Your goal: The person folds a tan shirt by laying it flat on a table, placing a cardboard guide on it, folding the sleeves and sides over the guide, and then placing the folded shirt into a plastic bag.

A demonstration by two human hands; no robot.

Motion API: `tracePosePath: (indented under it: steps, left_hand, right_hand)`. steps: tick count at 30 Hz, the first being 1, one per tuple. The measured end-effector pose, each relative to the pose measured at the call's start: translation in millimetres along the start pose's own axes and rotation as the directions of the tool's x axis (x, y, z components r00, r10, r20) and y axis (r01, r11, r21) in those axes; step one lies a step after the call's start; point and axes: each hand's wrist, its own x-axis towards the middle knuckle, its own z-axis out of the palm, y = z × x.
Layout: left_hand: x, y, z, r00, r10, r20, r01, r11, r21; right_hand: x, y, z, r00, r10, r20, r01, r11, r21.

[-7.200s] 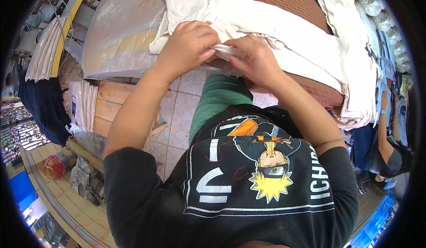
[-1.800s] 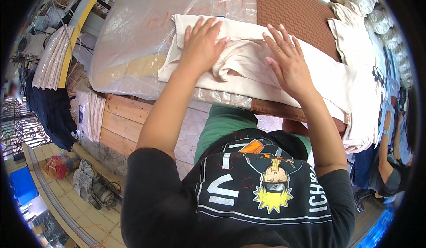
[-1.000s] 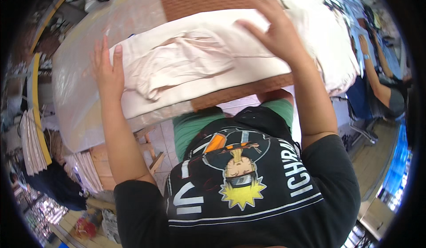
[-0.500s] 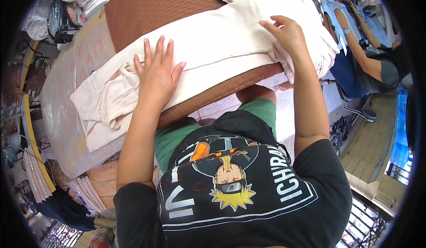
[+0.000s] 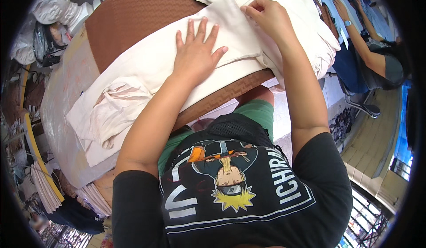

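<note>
Resting spread, ungripping left hand point(image 5: 195, 55) on cream garment point(image 5: 155, 62) across brown textured mat point(image 5: 142, 17), flat through middle, unflattened at bunched left end, with right hand point(image 5: 266, 17) curled near other end, pinch unclear.

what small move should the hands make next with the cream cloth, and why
Probably the right hand should straighten the right edge of the cream cloth: its curled fingers are at that edge, though a grip isn't clear, while the left hand, spread flat on the cloth, could steady it.
</note>
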Motion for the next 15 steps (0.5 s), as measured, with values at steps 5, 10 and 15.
tracePosePath:
  steps: [5,10,15]
  left_hand:
    - [-2,0,1,1.0,-0.008,-0.029,0.009,1.0,0.018]
    - [-1,0,3,1.0,-0.003,-0.026,0.003,1.0,0.031]
    - [-1,0,2,1.0,-0.001,-0.027,0.001,1.0,0.007]
  right_hand:
    - [-69,-9,-34,0.974,0.085,0.208,-0.035,0.971,-0.235]
    - [-102,0,-23,0.987,-0.006,0.158,0.056,0.948,-0.312]
    - [-90,9,-14,0.946,0.221,0.236,-0.287,0.911,0.297]
